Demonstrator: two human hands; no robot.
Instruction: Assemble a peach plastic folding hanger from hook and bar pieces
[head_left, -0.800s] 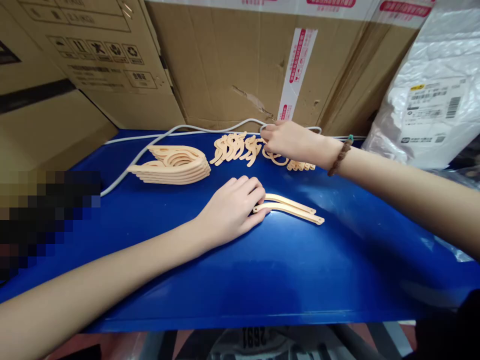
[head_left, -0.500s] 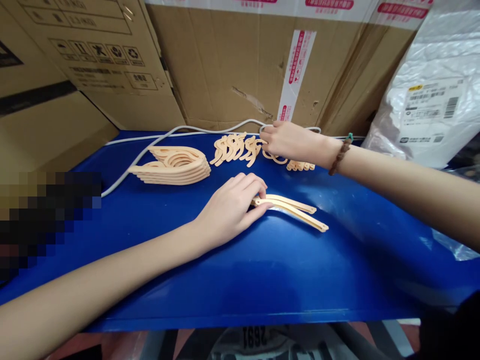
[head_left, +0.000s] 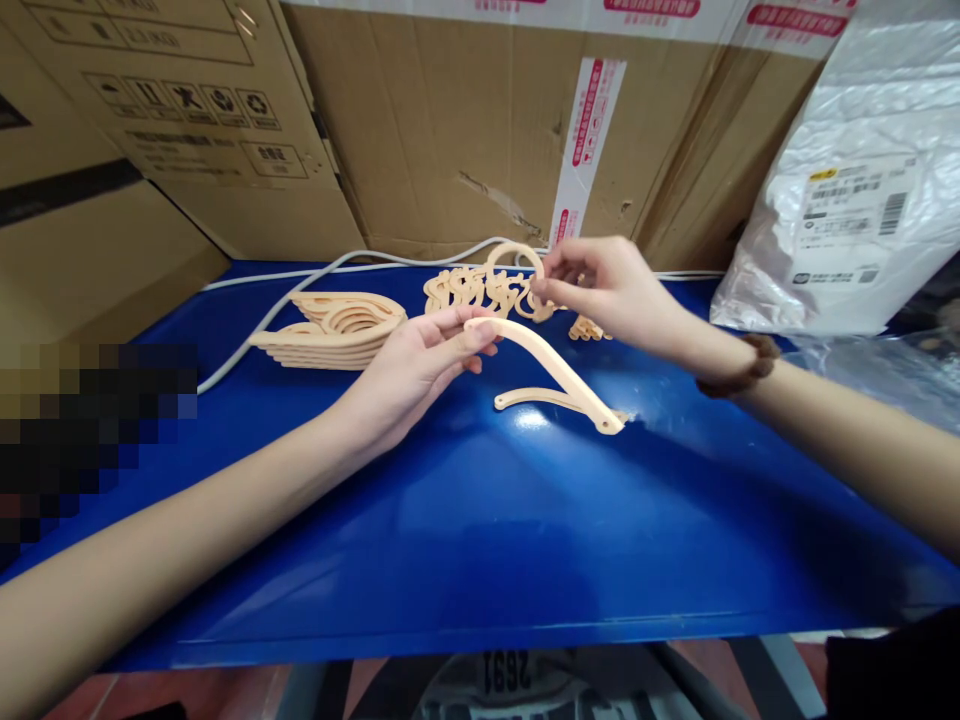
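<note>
My left hand [head_left: 409, 375] pinches one end of a long, curved beige bar [head_left: 556, 368] between thumb and fingers. The bar slants down to the right, a small hole at its lower end. Behind that lower end, a second curved beige bar [head_left: 525, 396] lies on the table. In my right hand [head_left: 619, 290] is a rounded, ring-like beige piece [head_left: 517, 250], gripped by its right side; part of its outline blends into the pieces behind. Several S-shaped beige pieces [head_left: 454, 290] lie just beyond my left fingertips. Below my right hand are several small beige pieces [head_left: 589, 328].
A neat stack of leaf-shaped beige frames [head_left: 330, 350] sits at the left on the blue table [head_left: 420, 560]. A white cable [head_left: 262, 335] runs along the back. Cardboard boxes [head_left: 450, 130] wall off the rear and left; a white plastic parcel [head_left: 817, 250] stands at right.
My left hand has moved up and left, lifting one bar off the other. My right hand has drawn back to the right and raised the ring-like piece from the back row.
</note>
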